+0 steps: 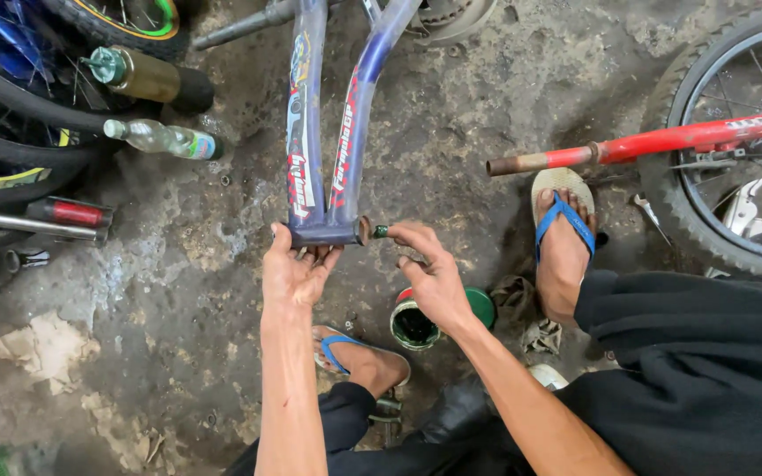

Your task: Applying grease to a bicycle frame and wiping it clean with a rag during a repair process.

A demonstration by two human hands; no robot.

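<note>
Two feet in blue-strapped flip-flops were planted on the grimy concrete floor (178, 300), my left foot (359, 357) nearest me and my right foot (562, 242) further out. Between them sat a small round open tin of dark grease (414, 324), just under my right wrist. My left hand (297, 269) cupped the short cross tube at the end of the purple metal bicycle frame (324, 234) from below, fingers curled up around it. My right hand (434, 273) was pinched shut on a small green-tipped part (382, 231) at the tube's rusty open end. Beyond, a red bicycle frame tube (654, 141) crossed a spoked black wheel (734, 150). Far left, a clear plastic bottle (160, 138) and a brown glass bottle (147, 78) lay against stacked tyres (11, 132).
</note>
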